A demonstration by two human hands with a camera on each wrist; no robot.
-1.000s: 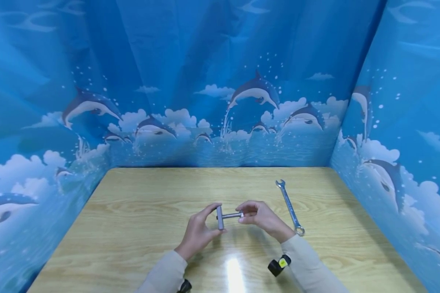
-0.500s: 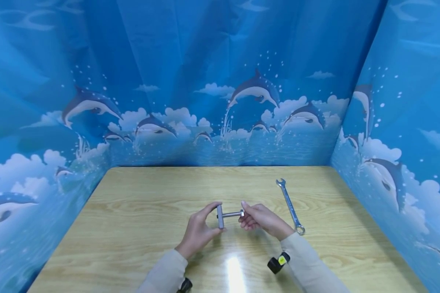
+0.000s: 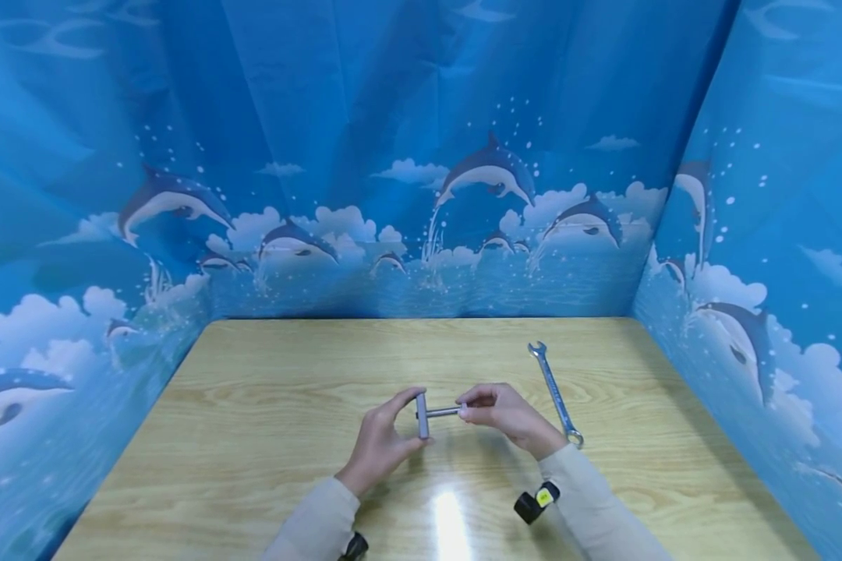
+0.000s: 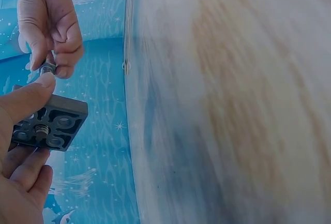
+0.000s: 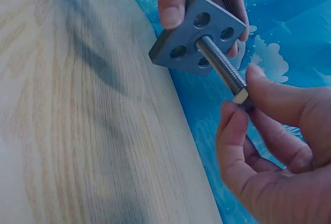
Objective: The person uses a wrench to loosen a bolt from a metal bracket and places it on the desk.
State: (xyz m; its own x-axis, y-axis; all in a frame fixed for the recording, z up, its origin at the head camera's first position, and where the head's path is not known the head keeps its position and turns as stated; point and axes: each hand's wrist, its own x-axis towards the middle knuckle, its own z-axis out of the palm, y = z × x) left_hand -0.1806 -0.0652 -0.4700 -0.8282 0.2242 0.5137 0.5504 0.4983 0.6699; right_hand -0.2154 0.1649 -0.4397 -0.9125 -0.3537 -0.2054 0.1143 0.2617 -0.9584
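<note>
My left hand (image 3: pixel 380 446) grips a square grey metal plate (image 3: pixel 422 417) by opposite edges, thumb and fingers spread across it. In the right wrist view the plate has round holes near its corners, and a threaded bolt (image 5: pixel 223 64) stands in its middle hole. The tip of the bolt (image 4: pixel 41 130) shows through the ribbed back of the plate in the left wrist view. My right hand (image 3: pixel 511 419) pinches the bolt's hex head (image 5: pixel 241 97) between thumb and fingertips. Both hands hold the pieces above the table, the bolt lying roughly level.
A combination wrench (image 3: pixel 556 396) lies on the wood-grain table (image 3: pixel 288 366), just beyond my right wrist. Blue sheeting printed with dolphins (image 3: pixel 487 175) stands behind the table and along both sides. Each wrist wears a small black camera (image 3: pixel 529 506).
My right hand's fingers have rolled around the bolt head: thumb raised half a second ago, now lower with the fingers over the top. Left hand, plate and wrench stay put.
</note>
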